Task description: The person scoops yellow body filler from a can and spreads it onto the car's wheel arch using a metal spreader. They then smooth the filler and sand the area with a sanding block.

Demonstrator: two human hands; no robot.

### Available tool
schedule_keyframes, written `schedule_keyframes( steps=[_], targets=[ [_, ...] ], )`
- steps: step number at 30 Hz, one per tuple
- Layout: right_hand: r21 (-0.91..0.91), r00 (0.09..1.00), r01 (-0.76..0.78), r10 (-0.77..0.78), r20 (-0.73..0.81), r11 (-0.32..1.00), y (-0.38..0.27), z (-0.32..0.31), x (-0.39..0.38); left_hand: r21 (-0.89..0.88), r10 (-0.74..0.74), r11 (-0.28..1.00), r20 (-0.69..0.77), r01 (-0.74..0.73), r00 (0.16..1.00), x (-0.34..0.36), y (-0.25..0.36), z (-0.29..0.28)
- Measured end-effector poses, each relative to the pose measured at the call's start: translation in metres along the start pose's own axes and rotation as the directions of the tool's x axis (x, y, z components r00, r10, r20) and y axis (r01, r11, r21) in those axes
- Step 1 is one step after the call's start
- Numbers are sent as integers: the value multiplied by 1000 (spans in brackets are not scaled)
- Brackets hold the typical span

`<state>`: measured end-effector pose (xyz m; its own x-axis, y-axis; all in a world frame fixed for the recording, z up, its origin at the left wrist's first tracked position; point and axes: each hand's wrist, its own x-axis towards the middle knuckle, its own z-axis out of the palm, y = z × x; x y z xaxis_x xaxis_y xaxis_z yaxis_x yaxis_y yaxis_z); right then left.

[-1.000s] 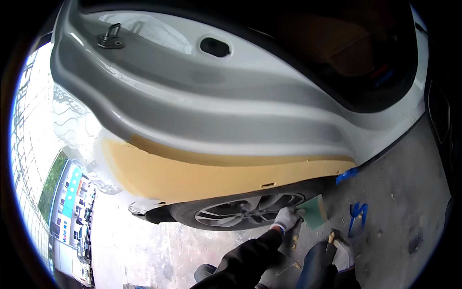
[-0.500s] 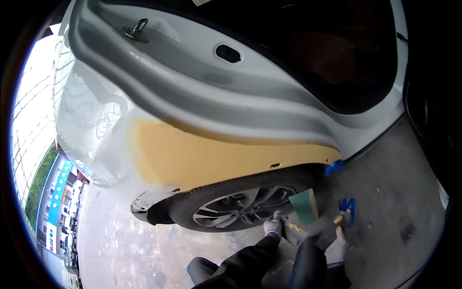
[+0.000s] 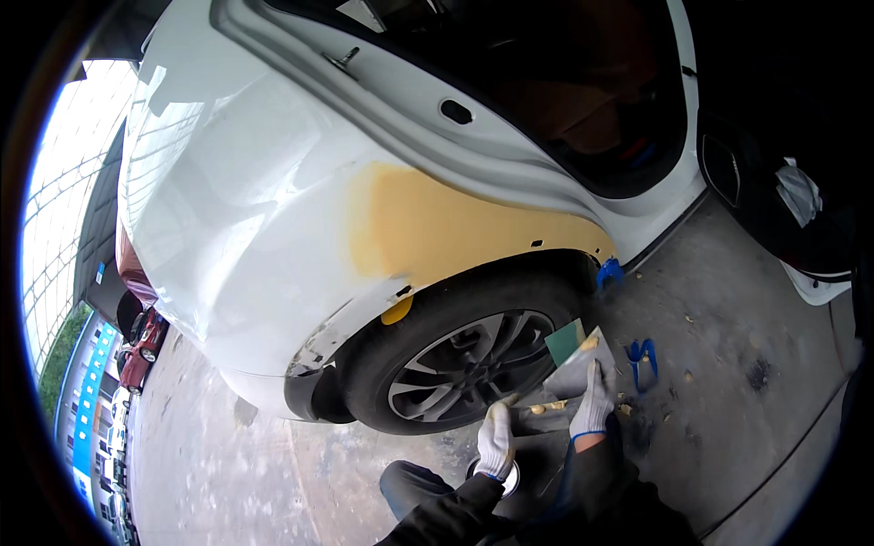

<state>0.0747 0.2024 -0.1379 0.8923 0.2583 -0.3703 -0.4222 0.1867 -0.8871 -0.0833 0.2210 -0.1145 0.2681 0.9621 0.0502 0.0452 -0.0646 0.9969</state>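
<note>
My left hand (image 3: 496, 441), in a white knit glove, is closed beside a grey flat plate (image 3: 543, 420) with yellow filler along its edge; its fingers seem to grip that plate's end. In my right hand (image 3: 594, 407), also gloved, is a light grey flat spreader (image 3: 583, 364) with a dab of yellow filler near its tip, the thumb lying on its face. A green sheet (image 3: 564, 341) shows just behind the spreader. Beyond both hands is the car's wheel (image 3: 473, 364). Smooth yellow filler (image 3: 455, 223) covers the white panel above the wheel arch.
Blue-handled clamp-like tools (image 3: 643, 364) lie on the stained concrete floor (image 3: 728, 318). Another blue piece (image 3: 609, 272) sits at the arch's end. A round can (image 3: 510, 478) stands partly hidden below my left hand. The open car door (image 3: 810, 282) is at right.
The view has shifted, showing more of the white panel. My right hand has come up closer to my left, and the grey spreader now stands raised in it, partly over the green sheet.
</note>
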Motion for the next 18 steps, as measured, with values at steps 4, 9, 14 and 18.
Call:
schedule_keyframes(
  steps=[4, 9, 14, 18],
  targets=[
    [132, 904, 103, -148, 401, 986, -71, -2, -20, -122, -3, 992, 184, 25, 983, -9, 34, -23],
    [78, 452, -20, -61, 890, 997, -151, -16, -38, -189, 0, 981, 267, 52, 964, 3, 110, -51],
    [43, 181, 316, -104, 978, 948, -189, -15, -68, -194, 172, 971, 151, -142, 973, 0, 158, -67],
    [-4, 77, 636, -58, 995, 772, -196, -16, -74, 16, 247, 968, 93, -249, 965, -2, 189, -73]
  ],
)
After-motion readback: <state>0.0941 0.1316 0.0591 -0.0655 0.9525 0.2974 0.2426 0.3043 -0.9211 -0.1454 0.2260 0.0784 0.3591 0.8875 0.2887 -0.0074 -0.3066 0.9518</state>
